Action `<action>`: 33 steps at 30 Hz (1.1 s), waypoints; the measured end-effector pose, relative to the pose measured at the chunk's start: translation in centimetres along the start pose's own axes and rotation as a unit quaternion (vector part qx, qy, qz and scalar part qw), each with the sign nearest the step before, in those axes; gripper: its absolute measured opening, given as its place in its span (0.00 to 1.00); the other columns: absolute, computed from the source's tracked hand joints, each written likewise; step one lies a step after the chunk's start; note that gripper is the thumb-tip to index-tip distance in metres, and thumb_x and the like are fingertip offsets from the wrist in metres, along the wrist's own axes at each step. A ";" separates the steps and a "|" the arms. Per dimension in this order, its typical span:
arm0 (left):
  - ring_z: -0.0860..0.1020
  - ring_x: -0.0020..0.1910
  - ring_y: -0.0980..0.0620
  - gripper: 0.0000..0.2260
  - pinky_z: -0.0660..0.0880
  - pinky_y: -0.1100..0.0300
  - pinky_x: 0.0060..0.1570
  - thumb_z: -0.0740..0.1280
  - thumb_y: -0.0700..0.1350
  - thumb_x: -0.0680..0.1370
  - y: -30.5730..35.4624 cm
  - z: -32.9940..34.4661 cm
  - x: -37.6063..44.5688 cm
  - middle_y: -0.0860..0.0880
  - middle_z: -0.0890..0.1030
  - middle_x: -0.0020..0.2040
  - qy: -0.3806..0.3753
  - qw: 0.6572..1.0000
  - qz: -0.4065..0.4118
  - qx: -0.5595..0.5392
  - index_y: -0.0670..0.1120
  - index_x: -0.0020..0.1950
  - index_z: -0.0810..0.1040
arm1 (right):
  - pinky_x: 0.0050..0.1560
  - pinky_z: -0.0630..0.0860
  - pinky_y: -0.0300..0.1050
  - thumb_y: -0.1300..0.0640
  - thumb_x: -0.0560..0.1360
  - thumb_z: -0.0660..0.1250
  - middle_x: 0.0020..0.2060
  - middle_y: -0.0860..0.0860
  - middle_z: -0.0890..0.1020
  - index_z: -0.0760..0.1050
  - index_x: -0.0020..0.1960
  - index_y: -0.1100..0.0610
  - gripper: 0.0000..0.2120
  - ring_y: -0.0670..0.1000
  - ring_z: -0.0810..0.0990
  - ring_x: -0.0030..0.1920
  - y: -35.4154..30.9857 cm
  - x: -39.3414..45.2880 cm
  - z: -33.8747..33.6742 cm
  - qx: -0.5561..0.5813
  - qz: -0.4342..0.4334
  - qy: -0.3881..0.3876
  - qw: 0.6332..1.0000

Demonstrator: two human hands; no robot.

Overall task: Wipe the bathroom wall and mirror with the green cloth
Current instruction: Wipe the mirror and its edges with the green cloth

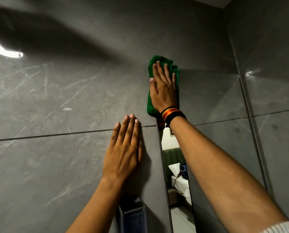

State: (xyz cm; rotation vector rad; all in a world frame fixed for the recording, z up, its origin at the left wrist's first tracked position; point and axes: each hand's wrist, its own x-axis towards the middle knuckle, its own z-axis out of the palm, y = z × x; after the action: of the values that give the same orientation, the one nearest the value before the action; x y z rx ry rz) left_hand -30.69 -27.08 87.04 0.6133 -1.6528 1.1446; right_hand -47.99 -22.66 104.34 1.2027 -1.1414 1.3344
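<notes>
The green cloth (pixel 150 101) lies flat against the top left corner of the mirror (pixel 212 96), partly over the grey tiled wall (pixel 56 91). My right hand (pixel 163 88) presses on the cloth with fingers spread, and covers its middle. My left hand (pixel 123 152) rests flat and empty on the wall tile, just left of the mirror's edge and below the cloth. The mirror shows a reflection of grey tiles and a strip of a bedroom.
A metal holder with a dark towel (pixel 133 214) sticks out from the wall below my left hand. A side wall (pixel 274 64) meets the mirror at the right. A bright lamp reflection (pixel 4 50) shines on the upper left tile.
</notes>
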 end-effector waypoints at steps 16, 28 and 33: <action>0.57 0.84 0.40 0.29 0.53 0.44 0.81 0.53 0.50 0.85 0.0 -0.3 -0.2 0.37 0.58 0.84 0.010 1.000 0.002 0.012 0.36 0.83 0.61 | 0.79 0.49 0.57 0.50 0.79 0.44 0.80 0.52 0.60 0.58 0.80 0.56 0.30 0.56 0.54 0.80 17.5 2.7 -4.6 -0.064 0.144 0.006 0.988; 0.56 0.84 0.42 0.30 0.54 0.44 0.81 0.54 0.52 0.84 0.0 0.2 -0.1 0.38 0.59 0.84 0.018 0.999 -0.001 0.029 0.37 0.83 0.61 | 0.79 0.40 0.57 0.46 0.86 0.41 0.82 0.51 0.46 0.45 0.82 0.53 0.26 0.61 0.44 0.81 29.2 7.1 -8.6 -0.061 0.380 -0.068 0.920; 0.57 0.84 0.40 0.30 0.55 0.43 0.80 0.53 0.51 0.84 0.0 -0.1 0.1 0.38 0.58 0.85 0.011 1.000 -0.005 0.026 0.37 0.83 0.60 | 0.78 0.42 0.61 0.47 0.85 0.41 0.82 0.51 0.48 0.47 0.82 0.53 0.27 0.61 0.46 0.80 29.2 5.5 -7.1 -0.087 0.409 -0.020 0.908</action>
State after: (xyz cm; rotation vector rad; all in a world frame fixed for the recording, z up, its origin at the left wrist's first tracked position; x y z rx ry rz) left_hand -30.69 -27.02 87.12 0.6401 -1.6038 1.1860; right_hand -77.89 -17.82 108.33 0.6152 -1.8667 1.7567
